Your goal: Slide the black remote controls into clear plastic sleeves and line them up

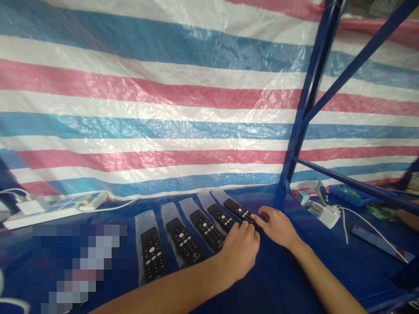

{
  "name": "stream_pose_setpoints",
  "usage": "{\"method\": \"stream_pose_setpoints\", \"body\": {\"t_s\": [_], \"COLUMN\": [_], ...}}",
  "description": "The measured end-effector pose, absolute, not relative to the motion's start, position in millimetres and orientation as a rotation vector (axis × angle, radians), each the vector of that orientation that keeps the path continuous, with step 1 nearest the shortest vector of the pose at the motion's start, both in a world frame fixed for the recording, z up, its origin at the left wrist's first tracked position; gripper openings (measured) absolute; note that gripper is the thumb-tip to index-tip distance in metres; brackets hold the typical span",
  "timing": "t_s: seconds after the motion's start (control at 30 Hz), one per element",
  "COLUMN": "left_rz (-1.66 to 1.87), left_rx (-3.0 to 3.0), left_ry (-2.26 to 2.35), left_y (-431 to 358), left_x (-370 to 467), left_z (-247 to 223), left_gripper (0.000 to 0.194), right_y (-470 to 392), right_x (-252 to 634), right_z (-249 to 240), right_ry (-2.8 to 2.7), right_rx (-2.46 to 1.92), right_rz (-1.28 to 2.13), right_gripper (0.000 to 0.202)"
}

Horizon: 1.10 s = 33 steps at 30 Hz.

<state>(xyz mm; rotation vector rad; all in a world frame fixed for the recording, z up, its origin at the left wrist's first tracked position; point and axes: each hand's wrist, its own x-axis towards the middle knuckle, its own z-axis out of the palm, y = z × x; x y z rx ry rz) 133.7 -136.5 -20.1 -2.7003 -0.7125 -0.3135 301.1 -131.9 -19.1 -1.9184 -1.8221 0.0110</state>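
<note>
Several black remote controls (185, 242) lie side by side in a slanting row on the blue tabletop. Each has a clear plastic sleeve (144, 220) under or around it, its end sticking out toward the back. My left hand (240, 248) is closed, fingers curled down by the lower ends of the two rightmost remotes; what its fingertips hold is hidden. At the lower end of the rightmost remote control (237, 208), my right hand (276, 226) has its thumb and bent forefinger against the edge. The left forearm passes in front of the nearer remotes.
A white power strip (39, 213) with plugs and cables lies at the back left. A blue metal post (306, 104) rises at the right. Beyond it are a white socket block (324, 213), a blue tray (352, 196) and a dark flat bar (379, 242). Striped sheeting (163, 96) hangs behind.
</note>
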Motion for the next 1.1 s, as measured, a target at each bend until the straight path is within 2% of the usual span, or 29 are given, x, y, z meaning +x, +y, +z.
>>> {"method": "stream_pose_setpoints", "body": {"t_s": [0.17, 0.33, 0.73, 0.87, 1.1], "left_rz": [-0.324, -0.403, -0.441, -0.416, -0.387], "left_rx": [-2.554, -2.415, -2.271, -2.276, -2.35], "left_ry": [-0.622, -0.597, -0.799, -0.893, -1.023], "left_y": [-152.0, -159.8, -156.4, -154.4, -148.7], "left_x": [140.1, 145.7, 161.3, 166.9, 174.8], "left_z": [-33.1, -37.9, -55.0, -58.3, -40.3], "left_gripper": [0.012, 0.015, 0.023, 0.019, 0.02], "right_y": [-131.0, -131.9, -133.1, -131.3, -131.2], "right_x": [301.5, 300.5, 298.6, 296.3, 299.9], "right_z": [-20.5, -19.1, -14.1, -13.4, -7.6], "right_ry": [-1.835, -1.856, -1.92, -1.957, -1.867], "right_rx": [-1.915, -1.924, -1.981, -2.014, -1.977], "right_rz": [0.008, 0.025, 0.075, 0.08, 0.017], "right_gripper": [0.032, 0.031, 0.032, 0.032, 0.027]}}
